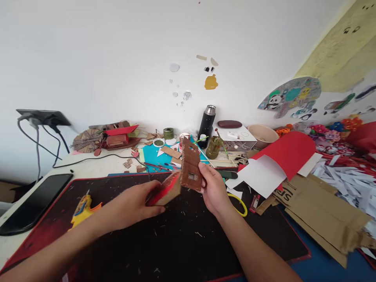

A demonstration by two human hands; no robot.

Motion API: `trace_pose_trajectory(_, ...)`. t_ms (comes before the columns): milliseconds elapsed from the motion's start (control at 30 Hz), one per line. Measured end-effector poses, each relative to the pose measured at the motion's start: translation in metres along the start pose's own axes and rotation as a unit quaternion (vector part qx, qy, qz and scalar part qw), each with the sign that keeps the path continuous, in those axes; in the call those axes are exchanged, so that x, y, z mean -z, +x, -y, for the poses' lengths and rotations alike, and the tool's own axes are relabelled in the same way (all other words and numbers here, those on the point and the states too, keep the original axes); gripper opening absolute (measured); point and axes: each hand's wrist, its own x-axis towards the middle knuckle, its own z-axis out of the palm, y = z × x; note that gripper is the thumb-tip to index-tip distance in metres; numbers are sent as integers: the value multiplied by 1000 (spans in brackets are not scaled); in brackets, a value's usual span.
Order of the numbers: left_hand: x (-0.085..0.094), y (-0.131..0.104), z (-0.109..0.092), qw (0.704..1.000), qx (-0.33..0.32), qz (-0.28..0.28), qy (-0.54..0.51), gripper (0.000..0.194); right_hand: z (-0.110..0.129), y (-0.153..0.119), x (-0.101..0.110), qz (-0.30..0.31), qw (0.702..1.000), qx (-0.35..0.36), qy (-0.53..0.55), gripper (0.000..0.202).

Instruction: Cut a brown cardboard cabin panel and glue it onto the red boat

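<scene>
My left hand (141,201) is closed on a cardboard piece (169,192) with a red painted side and a plain brown side, its fingers and thumb gripping the left end. Between the fingers of my right hand (214,187) is a brown painted cardboard panel (190,162), held upright by its right edge. The panel has small cut openings and a ragged left edge. Both pieces come close together in front of me, above the dark mat; whether they touch, I cannot tell. A yellow glue gun (82,211) lies on the mat left of my left forearm.
The dark mat (176,243) is strewn with small scraps. Behind it stand a black thermos (207,121), paint pots and a brown cardboard model boat (117,139). To the right lie yellow-handled scissors (242,205), red paper (289,154) and cardboard sheets (326,215). A phone-like black slab (35,203) lies left.
</scene>
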Motion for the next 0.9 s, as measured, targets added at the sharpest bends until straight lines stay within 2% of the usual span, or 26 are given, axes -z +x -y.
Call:
trace_pose_trajectory(33,-13,2,-2,1000,-3,20,13,51,3,-1,4,-9,1000,5,1,54)
trace_pose_trajectory(67,-22,4,-1,999,-2,16,36,51,6,-2,7,-16,1000,9,1,54)
trace_pose_trajectory(167,-34,11,11,997,4,-16,77,53,11,-4,19,-29,999,13,-1,55)
trace_pose_trajectory(267,-33,20,24,992,-8,-48,119,47,8,-6,27,-35,999,4,-14,56)
trace_pose_trajectory(333,-31,25,31,988,-18,-62,141,49,2,-9,29,-18,999,-15,-41,56)
trace_pose_trajectory(467,-23,26,36,984,-47,-78,152,80,-10,-16,28,33,993,-54,-101,55)
trace_pose_trajectory(533,-16,22,32,976,-79,-129,154,83,-13,-19,27,47,989,-66,-121,54)
trace_pose_trajectory(600,-9,16,22,945,-144,-236,171,69,-14,-21,24,61,986,-79,-134,53)
trace_pose_trajectory(633,-5,13,17,928,-182,-263,188,65,-14,-22,23,68,984,-87,-137,52)
trace_pose_trajectory(667,-2,10,11,914,-222,-272,206,64,-14,-24,20,75,983,-95,-136,52)
trace_pose_trajectory(767,1,6,1,887,-309,-240,247,61,-14,-28,10,103,980,-115,-122,51)
trace_pose_trajectory(833,1,5,2,873,-346,-230,256,57,-15,-31,4,130,977,-118,-116,51)
trace_pose_trajectory(900,2,7,5,866,-361,-244,246,53,-15,-31,1,162,972,-117,-121,50)
